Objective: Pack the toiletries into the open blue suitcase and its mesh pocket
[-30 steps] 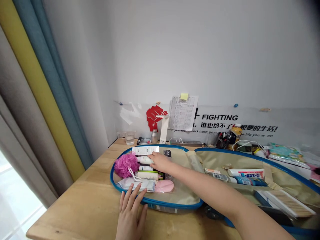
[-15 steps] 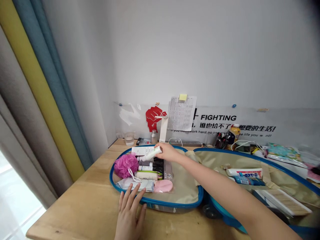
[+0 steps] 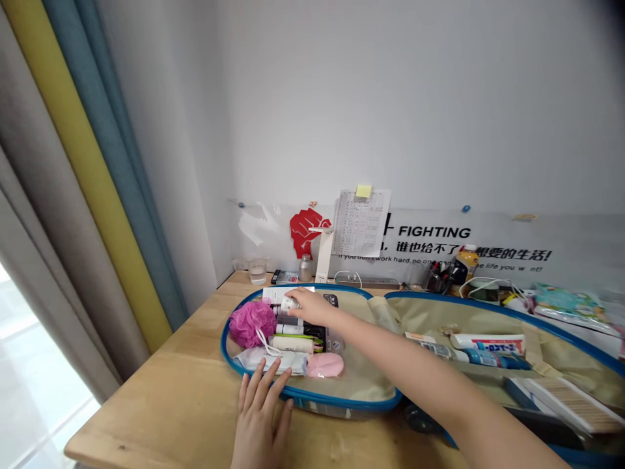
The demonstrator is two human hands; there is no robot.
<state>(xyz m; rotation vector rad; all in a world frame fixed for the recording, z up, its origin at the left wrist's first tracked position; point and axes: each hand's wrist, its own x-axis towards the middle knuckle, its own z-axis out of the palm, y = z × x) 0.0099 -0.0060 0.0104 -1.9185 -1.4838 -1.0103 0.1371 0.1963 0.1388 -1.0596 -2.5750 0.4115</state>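
An open suitcase with blue edging [image 3: 359,404] lies on the wooden table. Over its left half, my right hand [image 3: 315,307] is closed on a small white tube [image 3: 290,303], partly covered by my fingers. Below that tube several small bottles [image 3: 289,329] lie in a row, beside a purple bath puff [image 3: 252,324]. My left hand [image 3: 263,410] has its fingers spread at the near blue edge, fingertips by a white packet [image 3: 278,360]. To the right of the packet is a pink oval pad [image 3: 325,365].
The suitcase's right half holds a toothpaste tube [image 3: 488,342], a blue tube [image 3: 495,358] and a slatted white-edged item [image 3: 579,404]. Along the wall stand a glass of water [image 3: 258,271], a small jar [image 3: 305,268], a white lamp [image 3: 324,255] and a yellow-labelled bottle [image 3: 465,266].
My right hand has lowered the white tube, moving left and down among the bottles. My left hand stays at the suitcase edge. The whole view has shifted slightly.
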